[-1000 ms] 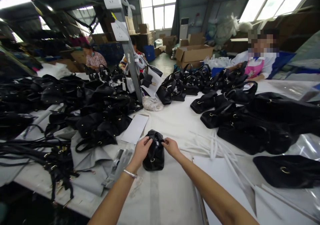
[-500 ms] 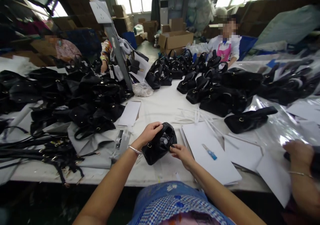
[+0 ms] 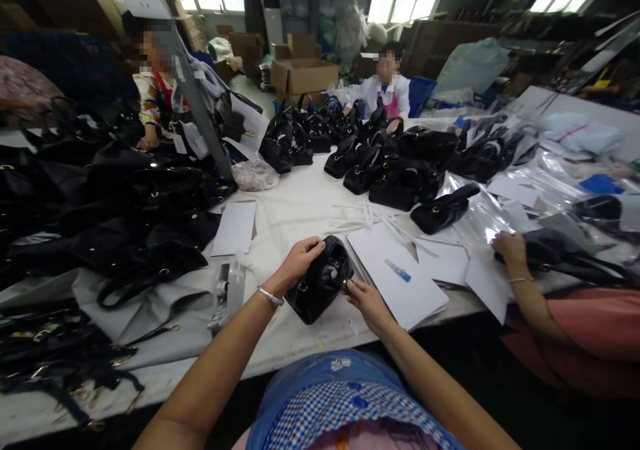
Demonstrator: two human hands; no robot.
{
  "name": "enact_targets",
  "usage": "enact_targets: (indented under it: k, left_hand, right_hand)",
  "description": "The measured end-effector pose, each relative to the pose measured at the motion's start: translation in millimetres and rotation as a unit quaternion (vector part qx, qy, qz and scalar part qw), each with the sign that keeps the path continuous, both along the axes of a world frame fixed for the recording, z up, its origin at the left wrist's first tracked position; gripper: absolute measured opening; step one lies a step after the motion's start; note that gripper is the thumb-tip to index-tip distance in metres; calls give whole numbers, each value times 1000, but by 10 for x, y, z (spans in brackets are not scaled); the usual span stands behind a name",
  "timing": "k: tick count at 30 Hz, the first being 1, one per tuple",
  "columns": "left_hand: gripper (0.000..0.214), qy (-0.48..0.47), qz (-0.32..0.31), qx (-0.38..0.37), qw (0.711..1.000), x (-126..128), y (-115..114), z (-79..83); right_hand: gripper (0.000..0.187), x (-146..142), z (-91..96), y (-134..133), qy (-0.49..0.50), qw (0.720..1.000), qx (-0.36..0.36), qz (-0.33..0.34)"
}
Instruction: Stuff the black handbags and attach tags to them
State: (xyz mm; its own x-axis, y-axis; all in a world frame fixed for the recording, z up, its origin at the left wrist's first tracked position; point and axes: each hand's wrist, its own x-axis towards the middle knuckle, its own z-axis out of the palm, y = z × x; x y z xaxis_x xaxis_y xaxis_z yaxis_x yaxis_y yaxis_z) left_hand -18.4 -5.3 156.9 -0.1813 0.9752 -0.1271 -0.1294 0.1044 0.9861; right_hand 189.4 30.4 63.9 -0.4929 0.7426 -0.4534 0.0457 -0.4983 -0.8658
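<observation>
A small black handbag (image 3: 315, 293) with a gold ring on its side is tilted just above or on the white table in front of me. My left hand (image 3: 299, 262) is closed on its upper left edge, thumb on top. At the bag's right side, my right hand (image 3: 367, 303) pinches the edge near a small gold fitting. The mouth of the bag faces up and shows crumpled dark, shiny material inside. Right of it lies a stack of white sheets (image 3: 395, 270) with a blue-handled cutter (image 3: 399, 271) on top. A tape dispenser (image 3: 226, 290) stands to the left.
Black bags (image 3: 135, 197) are heaped at left, above straps with gold clips (image 3: 50, 357). More handbags (image 3: 400, 183) stand across the table. A grey post (image 3: 203, 107) rises at left. A co-worker's hand (image 3: 510, 249) rests by a bag at right; other people sit opposite.
My view has swung to the right, bringing more of the co-worker at right into sight. Both hands keep their hold on the handbag, which has barely moved.
</observation>
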Motion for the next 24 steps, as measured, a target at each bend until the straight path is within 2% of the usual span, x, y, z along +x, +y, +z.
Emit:
enact_targets:
  k: [3, 7, 10, 12, 14, 16, 18, 21, 23, 24]
  left_hand:
    - [35, -27, -13, 5, 1000, -45, -22, -16]
    - [35, -64, -31, 1, 997, -95, -43, -76]
    - [36, -80, -45, -8, 996, -131, -33, -145]
    - [37, -85, -62, -10, 994, -154, -14, -187]
    - [39, -95, -97, -15, 991, -176, 11, -222]
    - [39, -109, -141, -25, 984, -191, 40, -254]
    - [39, -117, -183, -30, 976, -192, 78, -296]
    - [39, -102, -234, -22, 967, -166, 164, -398]
    - [39, -63, -241, -19, 968, -145, 241, -480]
    - [39, -30, -228, -16, 973, -138, 280, -516]
  right_hand:
    - [35, 11, 38, -110, 13, 999, -38, -16]
    - [33, -1, 35, -248, 14, 999, -38, -29]
    - [34, -17, 10, -369, 2, 1000, -3, -22]
    - [33, -23, -8, -449, -32, 997, 69, 3]
    - [26, -25, -21, -512, -97, 975, 198, 20]
    - [25, -25, -30, -547, -170, 926, 335, 21]
    - [34, -25, -43, -549, -219, 878, 423, 41]
    - [38, -22, -84, -495, -235, 838, 471, 145]
    - [31, -24, -126, -432, -236, 831, 466, 192]
    - [27, -30, -147, -394, -238, 836, 455, 195]
